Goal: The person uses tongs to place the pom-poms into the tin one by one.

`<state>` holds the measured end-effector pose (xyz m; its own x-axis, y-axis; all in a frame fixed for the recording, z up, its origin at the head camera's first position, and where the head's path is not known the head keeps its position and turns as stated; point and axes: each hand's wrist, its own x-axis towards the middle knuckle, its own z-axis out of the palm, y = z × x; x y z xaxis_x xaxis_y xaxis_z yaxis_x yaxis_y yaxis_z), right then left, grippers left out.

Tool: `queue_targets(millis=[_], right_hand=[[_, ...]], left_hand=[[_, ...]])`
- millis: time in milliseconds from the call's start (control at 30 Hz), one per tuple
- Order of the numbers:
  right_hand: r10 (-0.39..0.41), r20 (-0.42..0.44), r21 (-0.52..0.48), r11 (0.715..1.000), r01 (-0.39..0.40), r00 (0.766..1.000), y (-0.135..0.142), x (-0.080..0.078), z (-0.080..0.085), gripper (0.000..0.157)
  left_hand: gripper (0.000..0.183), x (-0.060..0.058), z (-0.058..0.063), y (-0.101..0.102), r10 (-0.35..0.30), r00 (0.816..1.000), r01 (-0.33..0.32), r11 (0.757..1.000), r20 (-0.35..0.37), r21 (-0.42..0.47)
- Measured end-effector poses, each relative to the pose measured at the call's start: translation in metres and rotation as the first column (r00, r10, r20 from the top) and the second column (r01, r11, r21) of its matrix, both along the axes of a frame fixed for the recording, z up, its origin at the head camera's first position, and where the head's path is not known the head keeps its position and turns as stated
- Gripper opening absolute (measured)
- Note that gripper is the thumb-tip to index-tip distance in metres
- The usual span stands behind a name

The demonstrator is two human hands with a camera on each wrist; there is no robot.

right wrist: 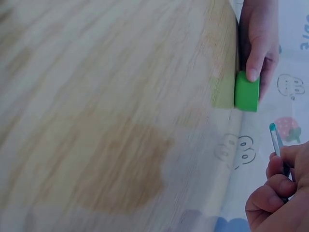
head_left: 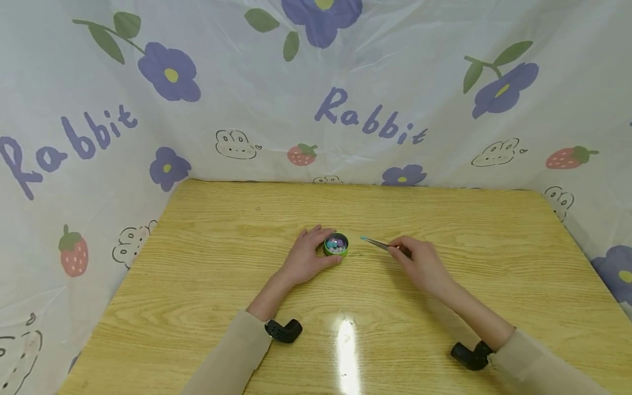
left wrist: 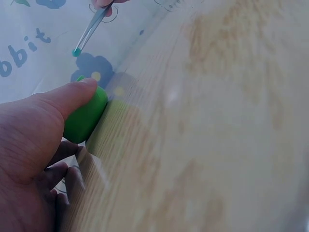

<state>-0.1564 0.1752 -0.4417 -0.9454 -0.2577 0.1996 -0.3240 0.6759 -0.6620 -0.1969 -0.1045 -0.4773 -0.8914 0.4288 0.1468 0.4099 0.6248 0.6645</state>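
A small round green container [head_left: 341, 254] stands on the wooden table. Inside it lie several small beads [head_left: 337, 244], teal, purple and white. My left hand [head_left: 307, 258] holds the container from the left, thumb on its near side and fingers around the far side. To the right, my right hand [head_left: 423, 267] grips a pair of metal tweezers [head_left: 379, 244] that point left toward the container. Between the tweezer tips is a small teal bead [left wrist: 77, 52], held above the table and apart from the container. The green outer wall [right wrist: 247, 92] faces the right wrist view.
The wooden table [head_left: 222, 219] has a glossy surface with a bright reflection near its front. A white curtain [head_left: 266, 93] printed with flowers, strawberries and rabbits hangs behind it and at the sides. Black wrist devices [head_left: 284, 331] sit at both cuffs.
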Motion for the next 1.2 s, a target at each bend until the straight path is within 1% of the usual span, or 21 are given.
queue_targets(millis=[233, 333, 533, 633, 900, 1200], right_hand=[[0.041, -0.012, -0.036, 0.998, -0.041, 0.999, -0.015, -0.002, 0.002, 0.012], [0.045, -0.014, -0.047, 0.998, -0.046, 0.999, -0.021, -0.004, 0.003, 0.013], [0.045, 0.017, -0.069, 0.997, -0.044, 0.999, -0.031, -0.005, 0.004, 0.014], [0.053, 0.013, -0.079, 0.996, -0.051, 0.999, -0.035, -0.006, 0.003, 0.014], [0.073, 0.009, -0.104, 0.992, -0.071, 0.997, -0.041, -0.008, 0.000, 0.016], [0.080, -0.011, -0.100, 0.992, -0.081, 0.997, -0.042, -0.009, -0.001, 0.014]], left_hand=[[0.069, 0.000, 0.000, 0.000, -0.001, 1.000, 0.001, 1.000, 0.003, -0.003], [0.069, 0.000, 0.000, 0.000, -0.001, 1.000, 0.001, 1.000, -0.001, -0.002], [0.069, -0.001, -0.001, 0.000, 0.002, 1.000, -0.002, 1.000, -0.004, -0.001], [0.069, -0.001, -0.001, 0.000, 0.007, 1.000, -0.007, 1.000, -0.003, -0.008], [0.069, -0.001, -0.001, 0.000, 0.002, 1.000, -0.002, 1.000, 0.000, -0.007], [0.068, -0.001, 0.000, 0.000, -0.001, 1.000, 0.001, 1.000, 0.001, -0.007]])
